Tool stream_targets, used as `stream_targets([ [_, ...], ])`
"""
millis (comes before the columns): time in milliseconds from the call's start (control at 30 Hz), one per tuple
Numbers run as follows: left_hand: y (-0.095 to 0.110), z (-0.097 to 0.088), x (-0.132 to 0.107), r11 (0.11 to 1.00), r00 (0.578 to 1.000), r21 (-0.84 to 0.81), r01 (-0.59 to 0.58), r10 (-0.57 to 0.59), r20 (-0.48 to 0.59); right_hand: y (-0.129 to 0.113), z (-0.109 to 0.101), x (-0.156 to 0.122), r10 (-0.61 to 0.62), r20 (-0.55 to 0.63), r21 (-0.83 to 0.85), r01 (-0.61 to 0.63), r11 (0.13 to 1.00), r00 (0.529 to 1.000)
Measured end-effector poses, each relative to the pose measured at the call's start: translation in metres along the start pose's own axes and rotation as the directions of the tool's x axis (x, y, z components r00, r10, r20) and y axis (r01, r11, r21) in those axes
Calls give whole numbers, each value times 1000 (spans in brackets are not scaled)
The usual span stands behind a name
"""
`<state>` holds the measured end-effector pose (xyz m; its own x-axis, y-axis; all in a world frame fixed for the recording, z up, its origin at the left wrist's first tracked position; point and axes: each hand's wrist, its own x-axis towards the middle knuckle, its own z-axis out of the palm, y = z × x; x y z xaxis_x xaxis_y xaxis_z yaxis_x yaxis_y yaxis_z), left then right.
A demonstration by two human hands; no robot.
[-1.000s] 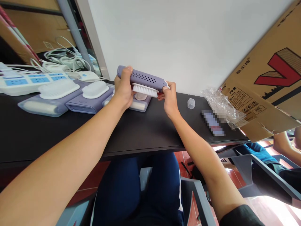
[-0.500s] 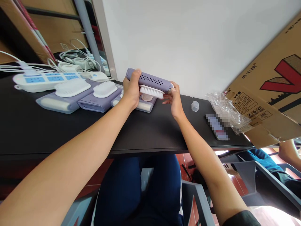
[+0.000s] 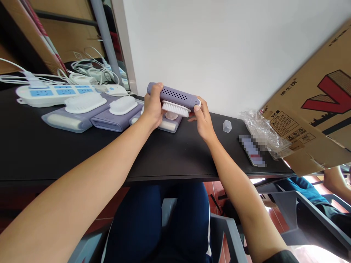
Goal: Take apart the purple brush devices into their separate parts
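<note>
A purple brush device [image 3: 175, 93], with rows of small dark holes along its side, is held above the table between both hands. White bristles [image 3: 175, 109] point downward from its underside. My left hand [image 3: 154, 107] is wrapped round its left end, thumb on top. At the other end, my right hand [image 3: 203, 118] grips it with the thumb near a white round end piece [image 3: 198, 104]; some of its fingers are hidden behind. Just behind and below my left hand lies another purple brush unit [image 3: 168, 125], partly covered by the hand.
Two more purple units with white brushes [image 3: 85, 103] [image 3: 123, 105] lie at left, before a white power strip [image 3: 60, 94] with cables. To the right are a small clear cap [image 3: 227, 126], a phone [image 3: 251, 150], crumpled plastic [image 3: 260, 129] and a cardboard box [image 3: 309, 106]. Another person's arm [image 3: 337, 184] shows far right.
My right thumb has shifted down onto the device's right end, and more of the white end piece shows. The device sits marginally lower in view; my left hand keeps its grip.
</note>
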<state>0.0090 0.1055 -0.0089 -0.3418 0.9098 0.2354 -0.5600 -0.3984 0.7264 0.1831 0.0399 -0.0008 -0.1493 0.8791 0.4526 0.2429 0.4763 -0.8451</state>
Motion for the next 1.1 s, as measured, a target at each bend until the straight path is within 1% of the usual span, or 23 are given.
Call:
stream_targets([
  [133,-2,-3,3,1000,1000,14,-23,23,19,8,-1,6,7,-8,21,-7,1000,1000],
  [267,0,-1,2,999,999,2,-32,32,-19,20,-3,15,27,-2,162,-26,987,1000],
  [367,4,3,-2,999,999,-13,-52,51,-17,22,-5,17,-6,-34,222,14,975,999],
  [500,9,8,-6,996,997,-55,-76,75,-20,19,-3,16,-43,-82,229,61,971,996],
  [633,11,8,-8,996,998,-67,-60,59,-21,18,-2,15,-61,-71,213,75,974,996],
  [900,11,7,-8,994,999,-96,-48,46,-22,17,-2,13,-34,-58,237,47,970,998],
  [1100,10,3,0,994,999,-111,-22,16,-52,10,2,9,52,-33,252,-42,967,998],
])
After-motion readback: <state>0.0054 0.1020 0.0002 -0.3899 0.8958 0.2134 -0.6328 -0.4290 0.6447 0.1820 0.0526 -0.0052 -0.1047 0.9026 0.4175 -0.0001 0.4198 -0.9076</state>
